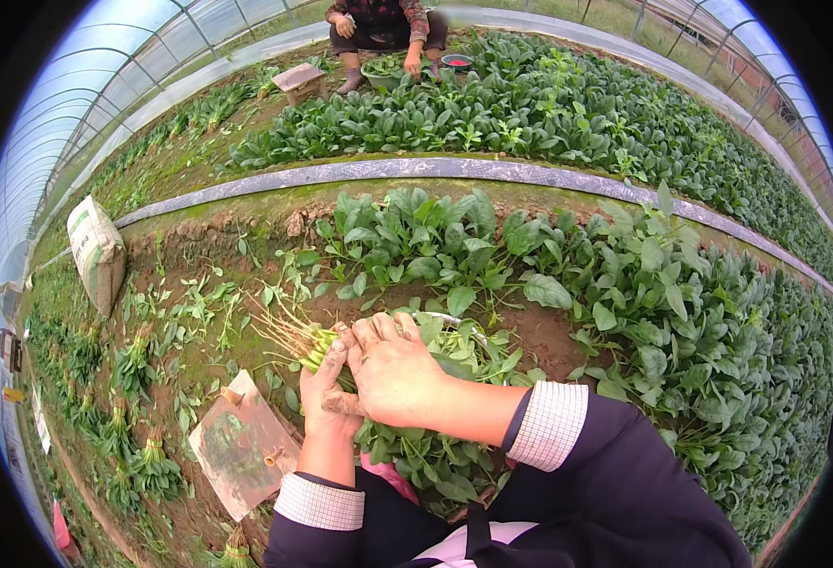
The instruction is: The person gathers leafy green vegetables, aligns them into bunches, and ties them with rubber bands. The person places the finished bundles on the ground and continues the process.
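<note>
Near the middle of the view, my left hand [332, 397] grips a bunch of leafy greens, likely spinach [310, 348], around its pale stems. The thin roots fan out to the upper left. My right hand [402, 376] lies across the bunch, its fingers curled over the stems beside my left thumb. Both hands are soiled, and they hide much of the bunch. Behind them shows the pale rim of a bowl [452, 317] with loose green leaves [469, 348] in and around it. More leaves [430, 454] lie below my wrists.
A dirty board-topped stool [239, 440] stands left of my hands. Tied bunches [153, 465] lie on the soil farther left, near a white sack [96, 252]. Growing greens [729, 369] fill the right. Beyond a grey strip [416, 168], another person [381, 35] crouches by a basin [384, 71].
</note>
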`<state>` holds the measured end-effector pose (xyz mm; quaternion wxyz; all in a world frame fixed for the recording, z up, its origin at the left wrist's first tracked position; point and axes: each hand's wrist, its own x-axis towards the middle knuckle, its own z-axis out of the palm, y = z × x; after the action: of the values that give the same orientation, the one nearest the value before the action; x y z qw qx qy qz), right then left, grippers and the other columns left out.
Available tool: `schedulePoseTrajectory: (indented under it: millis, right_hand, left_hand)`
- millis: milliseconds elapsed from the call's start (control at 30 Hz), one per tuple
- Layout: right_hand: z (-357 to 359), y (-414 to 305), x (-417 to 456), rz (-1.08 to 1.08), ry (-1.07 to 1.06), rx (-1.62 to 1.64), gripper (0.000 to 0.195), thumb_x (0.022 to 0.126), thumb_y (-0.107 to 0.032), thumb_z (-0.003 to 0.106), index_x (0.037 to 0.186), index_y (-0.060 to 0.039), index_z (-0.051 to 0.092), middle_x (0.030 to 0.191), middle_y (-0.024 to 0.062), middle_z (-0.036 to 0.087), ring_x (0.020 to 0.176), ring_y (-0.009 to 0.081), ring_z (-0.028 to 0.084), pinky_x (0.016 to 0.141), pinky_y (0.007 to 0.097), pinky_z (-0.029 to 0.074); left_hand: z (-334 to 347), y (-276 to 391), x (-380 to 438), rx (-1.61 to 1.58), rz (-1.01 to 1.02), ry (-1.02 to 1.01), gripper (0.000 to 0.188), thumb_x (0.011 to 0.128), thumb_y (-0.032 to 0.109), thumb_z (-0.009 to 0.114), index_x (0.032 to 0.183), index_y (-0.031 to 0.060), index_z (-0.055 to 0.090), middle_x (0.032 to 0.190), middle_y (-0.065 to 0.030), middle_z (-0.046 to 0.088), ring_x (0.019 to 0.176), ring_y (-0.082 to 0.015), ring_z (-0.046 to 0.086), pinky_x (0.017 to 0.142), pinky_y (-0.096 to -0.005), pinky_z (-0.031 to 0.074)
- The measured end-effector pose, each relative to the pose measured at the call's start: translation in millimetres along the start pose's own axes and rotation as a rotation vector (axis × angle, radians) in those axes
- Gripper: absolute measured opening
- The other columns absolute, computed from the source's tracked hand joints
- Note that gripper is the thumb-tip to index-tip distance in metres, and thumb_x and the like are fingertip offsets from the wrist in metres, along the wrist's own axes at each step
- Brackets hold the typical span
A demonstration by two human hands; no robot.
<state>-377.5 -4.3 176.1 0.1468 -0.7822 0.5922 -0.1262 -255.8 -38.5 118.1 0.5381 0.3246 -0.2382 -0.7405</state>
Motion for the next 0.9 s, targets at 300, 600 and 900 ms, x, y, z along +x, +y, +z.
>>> schedulePoseTrajectory:
  millis: [300, 600, 900]
  right_hand:
    - [50.2, 105.4, 44.5, 0.099, -0.031, 0.327, 0.033, 0.087, -0.026, 0.046, 0.099, 0.0032, 0.054, 0.087, 0.0210, 0.060, 0.088, 0.0361, 0.058, 0.080, 0.0438, 0.045]
    - [220.7, 322.4, -3.5, 0.497, -0.671, -0.411, 0.026, 0.081, -0.016, 0.053, 0.099, -0.0053, 0.067, 0.115, 0.0117, 0.055, 0.109, 0.0284, 0.050, 0.088, 0.0370, 0.043]
    - [270.9, 346.3, 35.3, 0.153, -0.536, -0.254, 0.041, 0.087, -0.023, 0.042, 0.124, -0.0059, 0.049, 0.127, 0.0140, 0.048, 0.121, 0.0319, 0.041, 0.101, 0.0460, 0.028]
  left_hand:
    - [2.7, 35.1, -3.0, 0.550, 0.568, 0.058, 0.034, 0.077, 0.000, 0.065, 0.108, -0.0020, 0.049, 0.101, -0.0122, 0.060, 0.096, -0.0213, 0.057, 0.093, -0.0339, 0.040]
    - [-8.8, 30.7, 2.3, 0.782, 0.444, -0.053, 0.043, 0.075, 0.008, 0.070, 0.109, -0.0024, 0.045, 0.096, -0.0152, 0.059, 0.096, -0.0262, 0.057, 0.097, -0.0416, 0.035]
    - [-7.6, 12.9, 33.0, 0.845, 0.356, 0.058, 0.050, 0.071, 0.022, 0.076, 0.107, 0.0000, 0.048, 0.088, -0.0117, 0.058, 0.088, -0.0270, 0.057, 0.086, -0.0434, 0.043]
